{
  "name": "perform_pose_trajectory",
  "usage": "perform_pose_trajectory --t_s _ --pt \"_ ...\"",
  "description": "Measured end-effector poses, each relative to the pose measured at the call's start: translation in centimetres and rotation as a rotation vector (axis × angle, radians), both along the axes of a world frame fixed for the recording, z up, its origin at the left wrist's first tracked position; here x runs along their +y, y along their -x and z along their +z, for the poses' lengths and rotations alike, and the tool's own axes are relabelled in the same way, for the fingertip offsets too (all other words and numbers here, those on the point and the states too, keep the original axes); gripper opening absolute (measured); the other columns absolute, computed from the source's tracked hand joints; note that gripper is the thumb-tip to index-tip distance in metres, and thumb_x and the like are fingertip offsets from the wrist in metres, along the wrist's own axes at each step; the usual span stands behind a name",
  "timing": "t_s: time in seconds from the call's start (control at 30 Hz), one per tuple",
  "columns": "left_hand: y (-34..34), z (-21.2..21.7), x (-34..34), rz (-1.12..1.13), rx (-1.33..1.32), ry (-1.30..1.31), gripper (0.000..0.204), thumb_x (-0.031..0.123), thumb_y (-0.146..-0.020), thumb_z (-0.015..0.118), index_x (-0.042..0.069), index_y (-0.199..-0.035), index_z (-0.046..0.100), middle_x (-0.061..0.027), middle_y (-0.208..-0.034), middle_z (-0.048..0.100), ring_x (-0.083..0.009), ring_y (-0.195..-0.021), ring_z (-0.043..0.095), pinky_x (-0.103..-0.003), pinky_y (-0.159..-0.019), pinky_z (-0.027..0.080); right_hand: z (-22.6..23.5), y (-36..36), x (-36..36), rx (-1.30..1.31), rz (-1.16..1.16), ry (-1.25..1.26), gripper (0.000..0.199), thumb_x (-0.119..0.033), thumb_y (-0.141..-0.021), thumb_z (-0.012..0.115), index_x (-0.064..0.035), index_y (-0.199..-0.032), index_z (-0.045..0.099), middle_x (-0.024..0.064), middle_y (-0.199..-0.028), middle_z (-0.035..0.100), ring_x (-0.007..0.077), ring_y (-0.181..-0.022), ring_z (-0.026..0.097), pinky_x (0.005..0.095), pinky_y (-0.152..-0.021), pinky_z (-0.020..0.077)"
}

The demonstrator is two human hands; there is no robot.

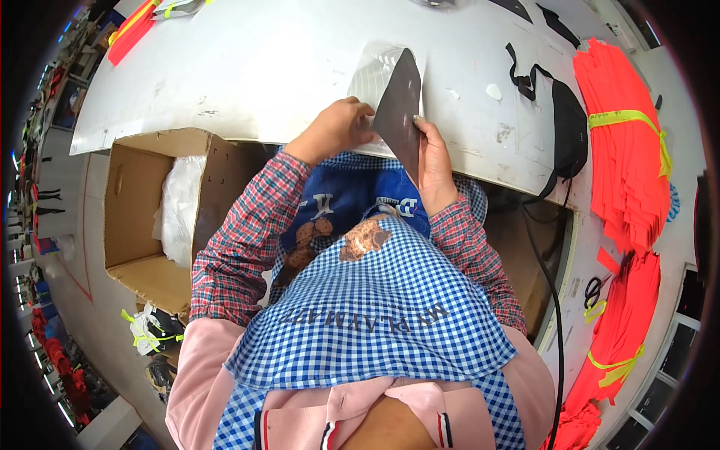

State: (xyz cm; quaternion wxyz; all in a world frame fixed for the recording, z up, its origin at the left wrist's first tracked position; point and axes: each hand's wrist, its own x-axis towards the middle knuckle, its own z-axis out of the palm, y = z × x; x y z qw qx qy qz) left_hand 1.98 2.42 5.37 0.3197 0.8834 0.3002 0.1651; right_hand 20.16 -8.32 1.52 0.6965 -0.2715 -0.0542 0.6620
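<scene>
My right hand [435,161] grips a dark grey flat sheet [400,109] with a pointed top, tilted up over the near edge of the white table. Its thumb lies on the sheet's face, while the other fingers are hidden behind. A pale layer shows along the sheet's right side. Beside the left edge of the sheet is my left hand [337,129], its fingers bent and a gap showing between finger and thumb. Just beyond, a clear, lined plastic piece [369,75] lies on the table [225,75].
A cardboard box [142,202] with white plastic inside stands left of my lap. Bundles of orange-red fabric [622,150] tied with yellow strips line the right side. Nearer are a black pouch with straps [568,127], scissors [593,291] and a black cable [551,277].
</scene>
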Motion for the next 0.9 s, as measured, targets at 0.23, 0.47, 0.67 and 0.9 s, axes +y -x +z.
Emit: perform_pose_trajectory --t_s 0.23,0.47,0.67,0.9 --pt "-0.5 0.7 -2.0 0.06 0.12 -0.434 0.02 0.009 -0.081 0.064 0.003 -0.1 0.066 -0.0164 -0.087 0.065 -0.036 -0.078 0.066 -0.045 -0.073 0.054 -0.6 -0.5 0.1 -0.001 0.047 -0.005 0.032 -0.018 -0.099 0.049 0.0047 -0.122 0.053 0.0164 -0.121 0.063 0.0262 -0.109 0.062 0.0436 -0.102 0.0485" --pt "13.4 10.1 1.9 0.639 -0.399 -0.214 0.024 0.016 -0.096 0.058 -0.001 -0.111 0.063 -0.0116 -0.093 0.071 -0.0164 -0.079 0.064 -0.03 -0.075 0.052 -0.3 -0.4 0.2 0.013 0.057 -0.004 0.028 -0.015 -0.097 0.052 0.0047 -0.117 0.057 0.016 -0.119 0.064 0.0267 -0.111 0.062 0.0457 -0.102 0.0487" --pt "29.2 14.9 -3.8 1.216 -0.341 -0.806 0.024 0.016 -0.099 0.058 -0.003 -0.112 0.064 -0.0075 -0.101 0.069 -0.0133 -0.09 0.063 -0.027 -0.081 0.051 0.2 -0.3 0.0 0.048 0.058 -0.005 0.024 -0.013 -0.097 0.053 0.0031 -0.115 0.058 0.0123 -0.116 0.066 0.0264 -0.113 0.06 0.0541 -0.107 0.0421" --pt "37.8 3.4 -8.3 1.264 0.235 -0.591 0.011 0.01 -0.089 0.06 0.003 -0.093 0.068 -0.0194 -0.091 0.069 -0.0365 -0.085 0.068 -0.041 -0.075 0.053 0.5 -0.5 -0.1 -0.048 0.081 -0.031 0.018 -0.012 -0.096 0.056 -0.0001 -0.109 0.062 0.0093 -0.109 0.069 0.0202 -0.107 0.062 0.056 -0.108 0.0405"
